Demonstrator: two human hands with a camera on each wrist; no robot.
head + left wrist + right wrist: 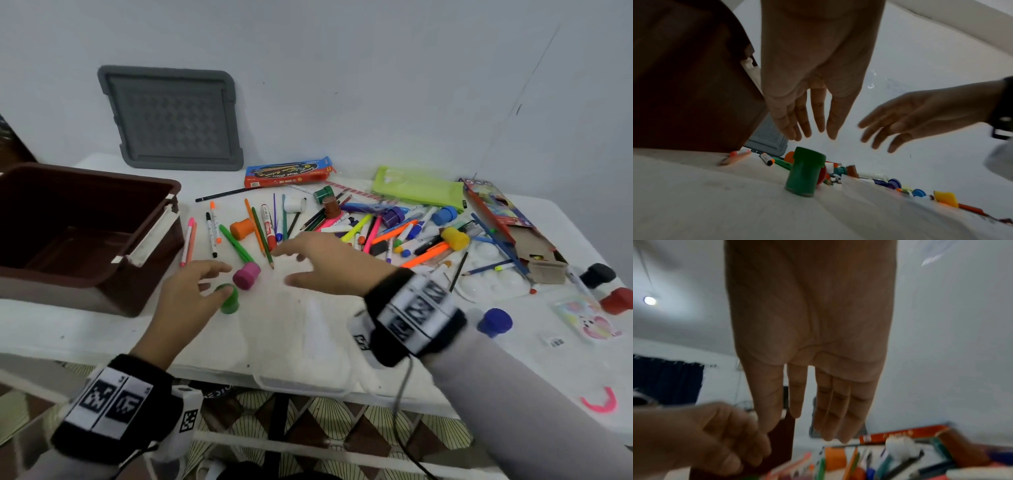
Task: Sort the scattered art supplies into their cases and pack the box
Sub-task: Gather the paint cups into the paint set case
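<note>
My left hand [202, 284] [809, 126] hovers with fingers spread just above a small green paint pot [228, 298] [805, 172] standing upright on the white table; it holds nothing. A pink paint pot [246, 275] lies on its side beside it. My right hand [308, 262] [818, 426] floats open, palm down, over the near edge of the scattered pens, pencils and markers [376, 229]. The empty brown box [85, 219] stands at the left. A red-blue pencil case [289, 175], a lime green pouch [418, 186] and an open pencil carton [507, 219] lie at the back.
The grey box lid [171, 118] leans on the wall. More paint pots lie about: orange [241, 229], yellow [455, 238], blue [495, 322], black [597, 275], red [618, 300]. A white palette [493, 274] lies at right. Bare white table [291, 335] lies in front.
</note>
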